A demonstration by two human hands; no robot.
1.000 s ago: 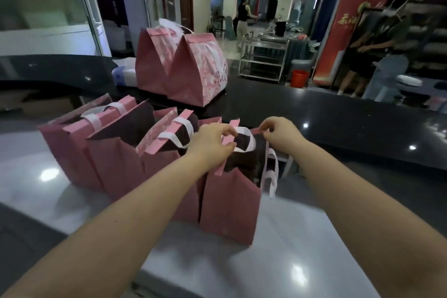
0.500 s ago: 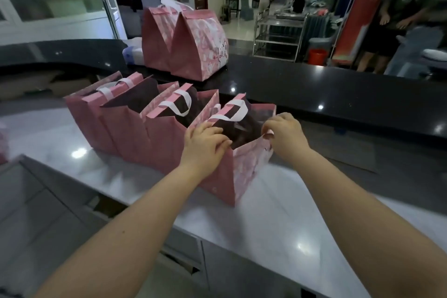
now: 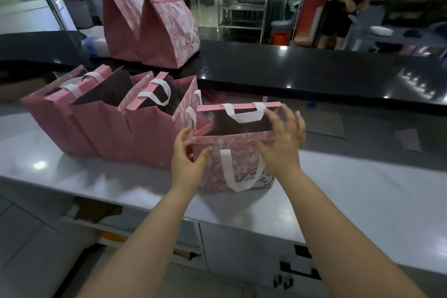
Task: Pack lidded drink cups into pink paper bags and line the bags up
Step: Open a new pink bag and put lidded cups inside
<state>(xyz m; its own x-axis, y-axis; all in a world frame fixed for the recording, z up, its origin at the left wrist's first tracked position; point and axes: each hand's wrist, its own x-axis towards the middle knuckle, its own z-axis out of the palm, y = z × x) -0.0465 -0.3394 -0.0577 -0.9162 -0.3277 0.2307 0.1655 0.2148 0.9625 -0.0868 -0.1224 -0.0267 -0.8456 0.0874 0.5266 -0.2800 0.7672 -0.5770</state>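
A pink paper bag point(image 3: 215, 176) with white handles stands open on the grey worktop point(image 3: 338, 191), its printed face towards me. My left hand point(image 3: 187, 159) pinches the left corner of its near rim. My right hand point(image 3: 281, 140) hovers at the right corner with fingers spread, touching the rim at most. The inside of the bag is dark and no cup shows. To its left stands a row of open pink bags point(image 3: 108, 133), touching one another. Two closed pink bags point(image 3: 154, 31) sit on the black raised counter point(image 3: 290, 70).
The black counter runs behind the worktop as a higher ledge. Below the worktop's front edge at the left, a drawer point(image 3: 96, 215) is pulled open. A person point(image 3: 343, 2) stands beyond the counter at the back right, near a metal trolley point(image 3: 242, 14).
The rightmost bag has been turned so its printed face points at me and now stands slightly apart from the row. My right hand has let go of the rim and spread its fingers.
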